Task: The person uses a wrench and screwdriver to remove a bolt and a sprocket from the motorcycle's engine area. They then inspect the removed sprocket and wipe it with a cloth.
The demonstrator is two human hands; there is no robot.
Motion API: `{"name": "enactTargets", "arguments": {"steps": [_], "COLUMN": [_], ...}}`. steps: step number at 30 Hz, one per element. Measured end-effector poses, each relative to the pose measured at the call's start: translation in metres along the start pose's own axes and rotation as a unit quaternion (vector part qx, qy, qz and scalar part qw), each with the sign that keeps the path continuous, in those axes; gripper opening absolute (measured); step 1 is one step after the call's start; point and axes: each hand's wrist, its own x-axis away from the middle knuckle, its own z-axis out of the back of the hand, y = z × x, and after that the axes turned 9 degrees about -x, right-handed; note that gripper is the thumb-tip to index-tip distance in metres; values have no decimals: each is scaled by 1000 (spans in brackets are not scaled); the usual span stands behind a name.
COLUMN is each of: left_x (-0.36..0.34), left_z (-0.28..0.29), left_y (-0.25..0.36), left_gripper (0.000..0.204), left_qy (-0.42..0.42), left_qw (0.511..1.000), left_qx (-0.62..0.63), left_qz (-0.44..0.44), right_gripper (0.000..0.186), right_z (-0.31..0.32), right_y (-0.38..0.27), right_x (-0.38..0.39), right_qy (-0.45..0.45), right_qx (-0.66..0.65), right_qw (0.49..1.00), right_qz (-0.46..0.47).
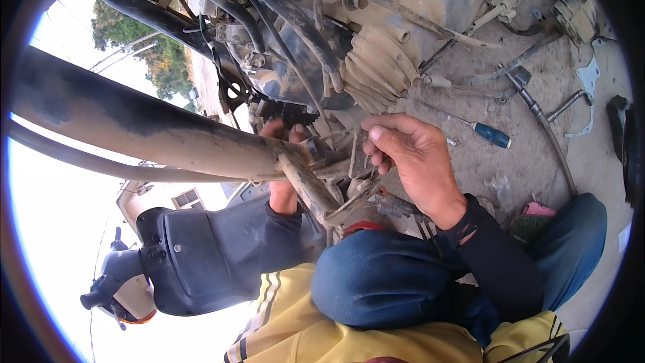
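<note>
A dusty motorcycle frame tube runs from the left to a bracket in front of me. My left hand reaches up behind this tube. Its bent fingertips show above the tube, close to its end; whatever they hold is hidden. My right hand is right of the bracket, thumb and forefinger pinched together beside a thin metal strut. I cannot make out what lies in the pinch. Just beyond both hands sits the dirt-covered engine, with its finned cylinder.
On the concrete at right lie a blue-handled screwdriver, a long metal bar, a ratchet-like tool and a silver plate. Dark cables hang over the engine. A scooter stands at lower left.
</note>
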Motion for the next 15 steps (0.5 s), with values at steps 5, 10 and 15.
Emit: {"name": "enactTargets", "arguments": {"steps": [5,10,15], "left_x": [0,10,10], "left_z": [20,-13,-11], "left_y": [-29,16,13], "left_gripper": [38,39,38], "left_qy": [-19,-23,-23], "left_qw": [977,997,999], "left_qx": [-185,-67,-41], "left_qz": [-106,-15,-10], "right_gripper": [16,17,43], "right_z": [0,4,-10], "right_y": [-2,-5,-19], "right_x": [5,11,8], "right_qy": [5,-38,-188], "right_qx": [225,339,389], "right_qw": [971,924,893], "right_qz": [77,174,126]}}
